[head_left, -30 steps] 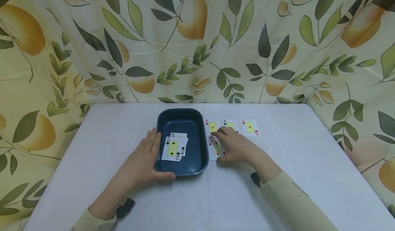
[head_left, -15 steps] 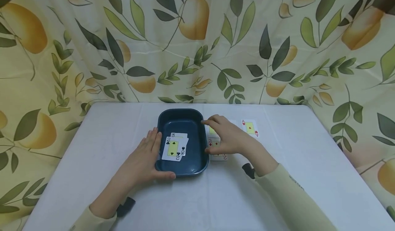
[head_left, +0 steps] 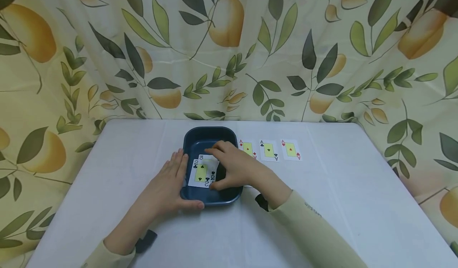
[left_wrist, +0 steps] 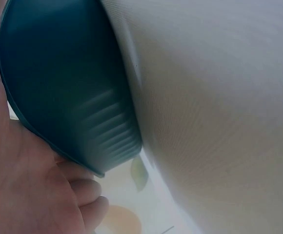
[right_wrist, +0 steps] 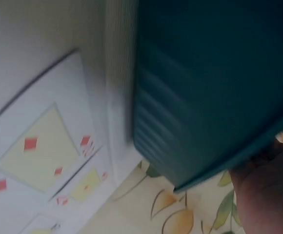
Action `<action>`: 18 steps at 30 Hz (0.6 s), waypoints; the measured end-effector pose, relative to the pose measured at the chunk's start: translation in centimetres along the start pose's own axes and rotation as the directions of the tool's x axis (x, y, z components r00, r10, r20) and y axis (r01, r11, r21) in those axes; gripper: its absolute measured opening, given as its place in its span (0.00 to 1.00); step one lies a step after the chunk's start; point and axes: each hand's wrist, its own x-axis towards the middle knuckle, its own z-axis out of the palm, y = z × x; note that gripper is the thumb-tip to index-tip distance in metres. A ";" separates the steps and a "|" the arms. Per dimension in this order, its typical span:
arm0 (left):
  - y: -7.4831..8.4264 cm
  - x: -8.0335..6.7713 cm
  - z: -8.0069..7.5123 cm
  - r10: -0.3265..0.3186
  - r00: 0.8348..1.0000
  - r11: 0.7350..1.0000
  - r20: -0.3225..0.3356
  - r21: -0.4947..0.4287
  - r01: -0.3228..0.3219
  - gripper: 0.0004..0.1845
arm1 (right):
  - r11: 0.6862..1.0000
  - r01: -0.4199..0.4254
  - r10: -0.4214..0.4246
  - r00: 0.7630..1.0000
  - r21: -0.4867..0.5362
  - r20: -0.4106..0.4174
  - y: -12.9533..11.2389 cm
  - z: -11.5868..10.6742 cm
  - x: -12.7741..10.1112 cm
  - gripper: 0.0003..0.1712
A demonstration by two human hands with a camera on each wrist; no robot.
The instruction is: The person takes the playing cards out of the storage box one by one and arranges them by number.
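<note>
Head view, looking down on a white bench [head_left: 336, 188] backed by a leaf-and-fruit print curtain [head_left: 229, 49]. A dark teal tray [head_left: 200, 136] sits at centre, long side running 12 to 6 o'clock. Left hand [head_left: 171, 182] lies against the tray's 9 o'clock wall, fingers straight and together pointing toward 12, thumb tucked along the 6 o'clock rim; it touches the tray but curls around nothing. The left wrist view confirms this: palm and fingers pressed flat on the ribbed outer wall of the tray [left_wrist: 68, 87], bench cloth beyond. Right hand [head_left: 230, 168] reaches over the tray's 3 o'clock rim into the basin, fingers bent downward over the cards there; whether it pinches a card or only rests on them cannot be told, since the hand hides its own fingertips. Inside the tray, a two of clubs [head_left: 200, 173] lies face up on top, with a three card [head_left: 207, 158] partly under it toward 12; suit of the three unreadable. At 3 o'clock of the tray, three aces lie face up in a row on the bench: ace of diamonds [head_left: 247, 149] just beside the tray, ace of clubs [head_left: 268, 150] next, ace of hearts [head_left: 290, 149] furthest out, none touching. The right wrist view is blurred: tray wall [right_wrist: 210, 97] close up, and a diamond card [right_wrist: 34, 151] flat on the bench beside it. Pale sleeves on both forearms; a dark strap at each wrist.
</note>
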 end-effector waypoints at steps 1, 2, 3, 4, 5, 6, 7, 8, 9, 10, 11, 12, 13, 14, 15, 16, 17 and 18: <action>-0.1 0.0 0.0 0.001 1.000 1.000 -0.004 -0.001 -0.001 0.77 | 1.000 0.009 -0.009 1.000 0.001 0.006 -0.2 0.3 0.3 0.55; -0.1 -0.1 0.1 0.000 1.000 1.000 -0.004 -0.001 0.000 0.77 | 1.000 0.013 -0.013 1.000 0.001 0.011 -0.3 0.5 0.5 0.55; -0.2 -0.1 0.1 -0.003 1.000 1.000 -0.005 0.000 0.003 0.77 | 1.000 0.018 -0.018 1.000 0.002 0.016 -0.5 0.7 0.8 0.55; -0.2 -0.1 0.1 0.001 1.000 1.000 -0.010 0.000 -0.001 0.77 | 1.000 0.020 -0.020 1.000 0.001 0.020 -0.6 0.9 0.9 0.56; -0.2 0.0 0.1 0.003 1.000 1.000 -0.012 -0.002 -0.003 0.77 | 1.000 0.024 -0.024 0.999 0.000 0.024 -0.7 1.0 1.0 0.56; -0.2 0.0 0.1 0.005 1.000 1.000 -0.015 -0.005 -0.005 0.77 | 1.000 0.027 -0.027 0.999 -0.005 0.030 -0.8 1.2 1.2 0.56; -0.2 0.0 0.1 0.002 1.000 1.000 -0.012 -0.006 -0.002 0.76 | 0.999 0.033 -0.033 0.999 -0.008 0.034 -0.9 1.4 1.4 0.56; -0.2 0.0 0.1 0.001 1.000 1.000 -0.010 -0.004 -0.001 0.76 | 0.999 0.038 -0.038 0.999 -0.019 0.039 -1.0 1.6 1.5 0.56; -0.2 0.0 0.0 0.002 1.000 1.000 -0.011 -0.005 -0.002 0.76 | 0.999 0.043 -0.042 0.998 -0.028 0.045 -1.0 1.8 1.7 0.55; -0.1 0.0 0.0 0.006 1.000 1.000 -0.013 -0.008 -0.006 0.76 | 0.998 0.045 -0.043 0.998 -0.037 0.052 -1.1 2.0 1.8 0.55; -0.1 0.0 -0.1 0.006 1.000 1.000 -0.009 -0.011 -0.007 0.76 | 0.998 0.046 -0.043 0.997 -0.049 0.061 -1.2 2.2 1.9 0.55; -0.1 0.0 -0.1 0.008 1.000 1.000 -0.008 -0.012 -0.008 0.76 | 0.997 0.045 -0.041 0.997 -0.058 0.070 -1.3 2.5 2.0 0.54; -0.1 -0.1 -0.1 0.007 1.000 1.000 -0.005 -0.011 -0.007 0.76 | 0.997 0.044 -0.038 0.996 -0.065 0.080 -1.4 2.7 2.1 0.54; -0.1 -0.1 -0.1 0.008 1.000 1.000 -0.005 -0.012 -0.008 0.76 | 0.996 0.042 -0.035 0.995 -0.079 0.090 -1.4 2.9 2.2 0.54; 0.0 -0.1 -0.2 0.009 1.000 1.000 -0.006 -0.016 -0.009 0.76 | 0.995 0.040 -0.031 0.995 -0.087 0.098 -1.5 3.1 2.3 0.54; 0.0 -0.1 -0.2 0.010 1.000 1.000 -0.006 -0.018 -0.010 0.76 | 0.994 0.037 -0.026 0.994 -0.101 0.107 -1.6 3.3 2.3 0.54; 0.0 -0.1 -0.2 0.008 1.000 1.000 -0.005 -0.017 -0.008 0.76 | 0.992 0.034 -0.021 0.993 -0.118 0.113 -1.6 3.5 2.4 0.54; 0.0 -0.1 -0.1 0.008 1.000 1.000 -0.004 -0.016 -0.008 0.76 | 0.991 0.030 -0.015 0.993 -0.132 0.119 -1.7 3.6 2.4 0.54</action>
